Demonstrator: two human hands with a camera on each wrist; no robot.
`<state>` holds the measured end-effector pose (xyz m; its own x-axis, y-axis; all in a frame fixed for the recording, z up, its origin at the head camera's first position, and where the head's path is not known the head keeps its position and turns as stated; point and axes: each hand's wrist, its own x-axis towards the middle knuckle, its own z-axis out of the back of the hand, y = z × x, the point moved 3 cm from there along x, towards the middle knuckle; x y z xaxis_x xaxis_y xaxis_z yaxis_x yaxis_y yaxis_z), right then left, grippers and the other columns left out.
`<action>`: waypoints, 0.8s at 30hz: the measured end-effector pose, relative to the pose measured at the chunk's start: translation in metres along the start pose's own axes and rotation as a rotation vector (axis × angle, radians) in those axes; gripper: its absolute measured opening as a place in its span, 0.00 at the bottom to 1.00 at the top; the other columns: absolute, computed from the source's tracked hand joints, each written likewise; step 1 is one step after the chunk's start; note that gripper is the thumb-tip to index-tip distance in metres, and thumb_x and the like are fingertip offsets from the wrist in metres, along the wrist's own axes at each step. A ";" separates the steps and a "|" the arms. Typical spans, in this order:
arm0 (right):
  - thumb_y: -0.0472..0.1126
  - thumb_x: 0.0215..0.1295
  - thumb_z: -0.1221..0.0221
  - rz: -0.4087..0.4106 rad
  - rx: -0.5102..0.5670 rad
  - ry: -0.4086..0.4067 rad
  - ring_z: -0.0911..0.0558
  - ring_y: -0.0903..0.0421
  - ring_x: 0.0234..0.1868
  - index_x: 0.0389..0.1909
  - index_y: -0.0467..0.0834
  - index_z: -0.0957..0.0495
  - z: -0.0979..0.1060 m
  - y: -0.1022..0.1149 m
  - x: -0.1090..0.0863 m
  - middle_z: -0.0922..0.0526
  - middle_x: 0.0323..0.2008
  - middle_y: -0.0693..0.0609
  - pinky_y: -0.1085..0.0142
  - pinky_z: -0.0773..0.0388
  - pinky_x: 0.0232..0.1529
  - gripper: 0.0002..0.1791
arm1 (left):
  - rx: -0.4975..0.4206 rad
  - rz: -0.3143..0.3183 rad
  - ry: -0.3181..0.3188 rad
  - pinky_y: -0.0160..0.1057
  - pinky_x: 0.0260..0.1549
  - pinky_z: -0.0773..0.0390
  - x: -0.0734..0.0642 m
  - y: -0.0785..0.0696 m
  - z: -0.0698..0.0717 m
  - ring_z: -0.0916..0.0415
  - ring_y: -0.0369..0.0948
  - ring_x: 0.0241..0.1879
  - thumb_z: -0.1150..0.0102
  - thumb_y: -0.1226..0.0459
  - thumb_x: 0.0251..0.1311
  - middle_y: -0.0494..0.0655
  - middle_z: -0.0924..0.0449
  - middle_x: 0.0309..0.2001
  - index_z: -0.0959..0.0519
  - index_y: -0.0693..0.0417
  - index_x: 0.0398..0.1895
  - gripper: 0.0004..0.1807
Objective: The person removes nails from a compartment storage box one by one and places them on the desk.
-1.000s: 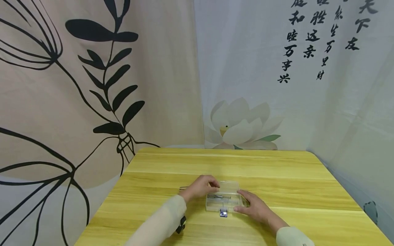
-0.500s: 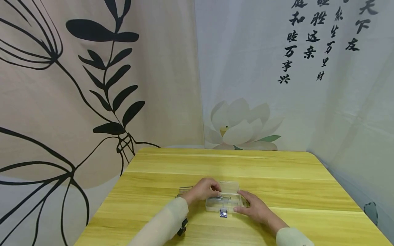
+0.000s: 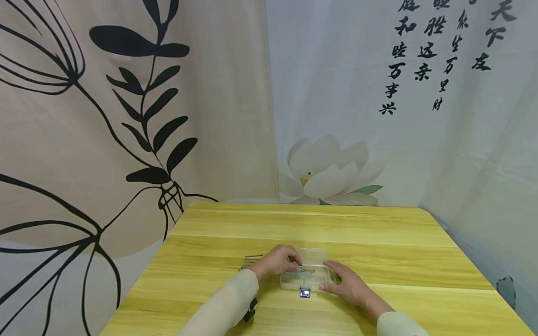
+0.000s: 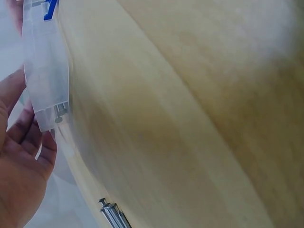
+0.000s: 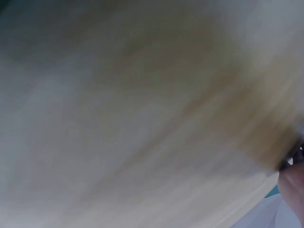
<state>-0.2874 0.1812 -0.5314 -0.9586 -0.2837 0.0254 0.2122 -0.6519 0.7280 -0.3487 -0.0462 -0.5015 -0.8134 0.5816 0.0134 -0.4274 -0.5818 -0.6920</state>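
A clear plastic box (image 3: pixel 290 283) with its lid (image 3: pixel 313 254) raised lies on the table, a blue latch (image 3: pixel 304 292) at its front. My right hand (image 3: pixel 350 282) grips its right end, thumb at the front and fingers at the back. My left hand (image 3: pixel 277 260) reaches over the left part, curled fingertips down inside; I cannot tell whether they pinch anything. Metal nails (image 3: pixel 308 270) lie inside the box. In the left wrist view, nail heads (image 4: pixel 59 114) show through the box's end wall. The right wrist view is mostly blurred table, with fingers (image 5: pixel 293 183) at its edge.
Several loose nails (image 3: pixel 252 261) lie on the wooden table (image 3: pixel 378 233) just left of the box, partly behind my left wrist. A black device (image 3: pixel 250 311) sits under the left sleeve. Printed curtains (image 3: pixel 231 116) hang behind the table.
My left hand has moved slightly down and right, its fingertips lower into the box, and more of the loose nails show behind it. My right hand has stayed on the box.
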 end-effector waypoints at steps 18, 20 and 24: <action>0.57 0.59 0.31 -0.004 0.003 0.013 0.38 0.33 0.69 0.71 0.41 0.34 -0.002 -0.001 0.001 0.34 0.69 0.36 0.36 0.42 0.64 0.44 | 0.125 -0.053 0.056 0.30 0.41 0.28 0.006 0.006 -0.001 0.31 0.30 0.39 0.28 0.67 0.56 0.33 0.26 0.38 0.10 0.48 0.30 0.03; 0.57 0.59 0.31 -0.003 0.005 0.013 0.38 0.32 0.69 0.71 0.41 0.34 -0.002 0.000 0.001 0.34 0.69 0.36 0.36 0.42 0.64 0.44 | 0.157 -0.060 0.059 0.30 0.42 0.28 0.006 0.006 -0.001 0.31 0.30 0.39 0.28 0.66 0.56 0.33 0.27 0.38 0.10 0.47 0.30 0.03; 0.57 0.59 0.31 -0.007 0.003 0.013 0.38 0.32 0.69 0.71 0.41 0.34 -0.002 0.001 0.001 0.35 0.69 0.35 0.36 0.42 0.64 0.44 | 0.231 -0.081 0.073 0.30 0.42 0.28 0.007 0.006 -0.001 0.32 0.30 0.39 0.29 0.64 0.57 0.33 0.27 0.39 0.10 0.47 0.32 0.02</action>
<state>-0.2876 0.1796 -0.5320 -0.9575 -0.2881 0.0119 0.2053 -0.6520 0.7299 -0.3564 -0.0450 -0.5069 -0.7457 0.6663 0.0042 -0.5759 -0.6413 -0.5070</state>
